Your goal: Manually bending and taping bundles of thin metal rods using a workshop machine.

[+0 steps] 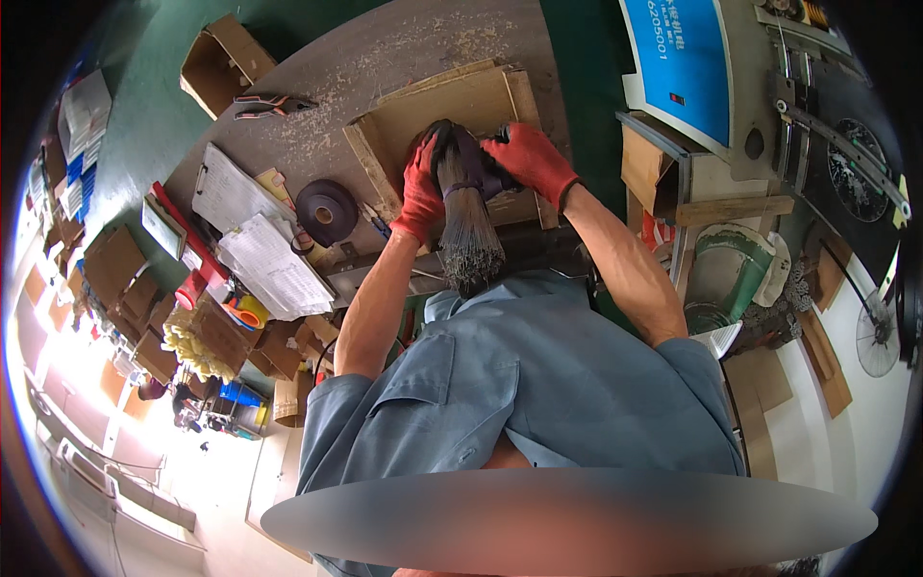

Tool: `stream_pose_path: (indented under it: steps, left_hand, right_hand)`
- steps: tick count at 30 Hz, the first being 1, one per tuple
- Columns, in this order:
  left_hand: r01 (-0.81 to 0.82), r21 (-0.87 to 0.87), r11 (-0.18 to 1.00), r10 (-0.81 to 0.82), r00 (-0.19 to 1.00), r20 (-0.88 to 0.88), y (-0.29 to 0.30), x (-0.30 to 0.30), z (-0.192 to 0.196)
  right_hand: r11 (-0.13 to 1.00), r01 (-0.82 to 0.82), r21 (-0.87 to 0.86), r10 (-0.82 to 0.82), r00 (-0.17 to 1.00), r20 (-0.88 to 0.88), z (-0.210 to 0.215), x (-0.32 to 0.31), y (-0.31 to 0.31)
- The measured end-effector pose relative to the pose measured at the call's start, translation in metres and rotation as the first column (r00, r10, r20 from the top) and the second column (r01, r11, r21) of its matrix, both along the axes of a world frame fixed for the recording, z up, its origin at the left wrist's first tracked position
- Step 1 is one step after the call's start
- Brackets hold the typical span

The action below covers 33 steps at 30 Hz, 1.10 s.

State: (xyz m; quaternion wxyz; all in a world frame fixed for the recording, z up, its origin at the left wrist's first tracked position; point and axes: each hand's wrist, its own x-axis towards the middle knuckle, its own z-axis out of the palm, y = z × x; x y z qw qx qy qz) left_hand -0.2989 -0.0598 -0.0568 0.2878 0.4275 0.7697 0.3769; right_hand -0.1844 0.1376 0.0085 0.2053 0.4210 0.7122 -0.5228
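Note:
A bundle of thin dark wires [470, 236] points toward my body, its near end fanned out. Around its middle runs a dark strip [468, 183], wrapped snugly. My left hand [420, 185], in a red glove with black on the fingers, is closed around the left side of the bundle. At the bundle's upper right, my right hand [535, 163], gloved the same way, has its fingers curled on the dark strip. The far end of the bundle is partly hidden by the gloves. Beneath lies a shallow wooden tray [423, 99] with raised edges.
Left on the brown table are a roll of dark tape [328, 212], paper sheets [274, 264], a clipboard [231, 188] and pliers [274, 105]. A cardboard box [226, 65] stands past the table's edge. On the right are a green-and-white bucket [733, 269] and a machine [846, 163].

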Motion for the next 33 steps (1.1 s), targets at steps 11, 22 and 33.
stream_pose_path:
  steps: [11, 22, 33]
  left_hand:
    - [0.0, -0.013, 1.0, 0.0, 1.0, -0.005, 0.0, 0.001, 0.006]
    - [-0.008, -0.039, 0.999, 0.009, 1.0, 0.004, 0.001, 0.001, 0.004]
    - [-0.018, 0.016, 1.0, 0.018, 1.0, 0.001, 0.002, 0.002, 0.007]
  right_hand:
    - [0.945, 0.039, -0.325, -0.028, 0.999, 0.039, -0.003, -0.008, 0.014]
    - [0.789, -0.595, 0.152, 0.613, 0.748, -0.255, -0.007, -0.013, 0.02]
    - [0.8, -0.598, 0.045, 0.575, 0.745, -0.338, 0.0, -0.008, 0.018]
